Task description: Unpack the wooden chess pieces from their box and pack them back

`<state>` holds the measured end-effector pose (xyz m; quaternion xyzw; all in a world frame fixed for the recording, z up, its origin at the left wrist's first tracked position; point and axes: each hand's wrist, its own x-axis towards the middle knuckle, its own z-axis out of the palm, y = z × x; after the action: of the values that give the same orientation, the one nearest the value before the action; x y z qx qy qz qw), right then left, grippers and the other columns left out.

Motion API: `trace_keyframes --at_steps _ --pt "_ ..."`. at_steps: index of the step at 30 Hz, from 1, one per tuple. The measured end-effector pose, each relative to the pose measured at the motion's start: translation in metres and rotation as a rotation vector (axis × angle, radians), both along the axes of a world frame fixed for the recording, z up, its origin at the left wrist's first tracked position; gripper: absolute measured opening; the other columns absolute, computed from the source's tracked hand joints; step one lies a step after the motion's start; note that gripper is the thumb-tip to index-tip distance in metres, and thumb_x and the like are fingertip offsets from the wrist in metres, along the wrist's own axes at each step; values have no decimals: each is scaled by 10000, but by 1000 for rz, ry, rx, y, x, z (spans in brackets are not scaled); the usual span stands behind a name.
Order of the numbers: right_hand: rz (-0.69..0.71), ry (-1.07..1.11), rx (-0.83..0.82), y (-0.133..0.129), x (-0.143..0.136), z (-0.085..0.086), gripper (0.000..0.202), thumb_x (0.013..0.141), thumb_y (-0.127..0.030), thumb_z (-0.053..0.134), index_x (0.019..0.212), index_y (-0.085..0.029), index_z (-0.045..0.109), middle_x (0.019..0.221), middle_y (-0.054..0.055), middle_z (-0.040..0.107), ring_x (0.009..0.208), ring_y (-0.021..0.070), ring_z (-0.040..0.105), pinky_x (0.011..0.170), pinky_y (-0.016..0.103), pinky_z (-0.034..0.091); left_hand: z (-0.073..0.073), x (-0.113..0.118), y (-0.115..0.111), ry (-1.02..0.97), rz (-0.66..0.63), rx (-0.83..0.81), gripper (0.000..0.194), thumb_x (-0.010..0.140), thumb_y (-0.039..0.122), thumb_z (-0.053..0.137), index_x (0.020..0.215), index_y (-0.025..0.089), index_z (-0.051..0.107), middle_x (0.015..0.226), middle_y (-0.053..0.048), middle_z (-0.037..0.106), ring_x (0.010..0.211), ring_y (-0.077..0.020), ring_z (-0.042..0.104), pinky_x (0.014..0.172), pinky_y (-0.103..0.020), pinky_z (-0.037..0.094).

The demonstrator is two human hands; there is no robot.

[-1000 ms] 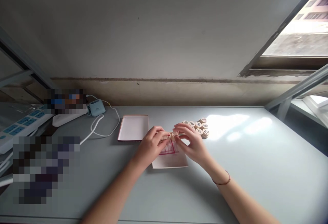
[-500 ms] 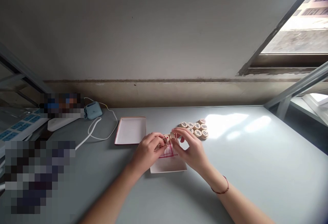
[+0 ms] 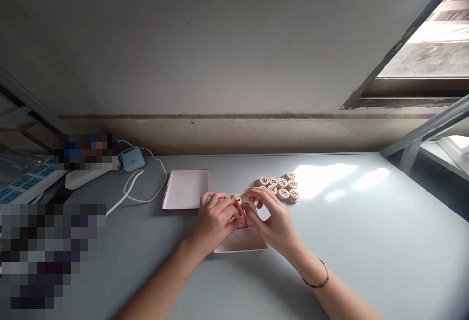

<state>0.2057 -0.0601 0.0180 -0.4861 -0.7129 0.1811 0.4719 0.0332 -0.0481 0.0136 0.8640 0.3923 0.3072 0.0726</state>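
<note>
The right hand's (image 3: 249, 203) grip pinches a round, pale wooden piece (image 3: 246, 198) with red marking.

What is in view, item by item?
Open box: one, pale, centre
Round pieces: about nine, pale, beyond box, right
More pieces: several, pale, at box
Lined item: one, pink-red, in box
Shallow tray: one, white, left of box
Device: one, light blue, left
Cabling: some, white, left
Power strips: two, white, far left
Blurred patches: two, mixed, far left
Table: one, grey, beneath
Wall: one, grey over beige, behind
Window: one, bright, upper right
Frame bars: several, grey, both sides
Bracelet: one, red-brown, right wrist
Left hand: one, over box
Right hand: one, over box
</note>
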Motion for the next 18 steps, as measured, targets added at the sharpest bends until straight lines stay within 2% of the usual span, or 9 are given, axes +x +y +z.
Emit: trace_keyframes --at_steps 10,18 --pt "-34 4 20 0 2 5 201 849 -184 550 1039 -244 580 956 58 653 781 174 601 628 302 511 -1 8 -1 29 9 -14 153 863 289 644 725 226 621 875 23 736 951 -193 601 899 -402 331" --pt "-31 -13 -16 2 5 1 189 858 -211 545 1042 -237 583 982 63 652 805 173 600 648 302 508 -8 11 -4 94 -27 -20 65 853 265 657 795 238 650 932 12 712 997 -203 568 888 -414 341"
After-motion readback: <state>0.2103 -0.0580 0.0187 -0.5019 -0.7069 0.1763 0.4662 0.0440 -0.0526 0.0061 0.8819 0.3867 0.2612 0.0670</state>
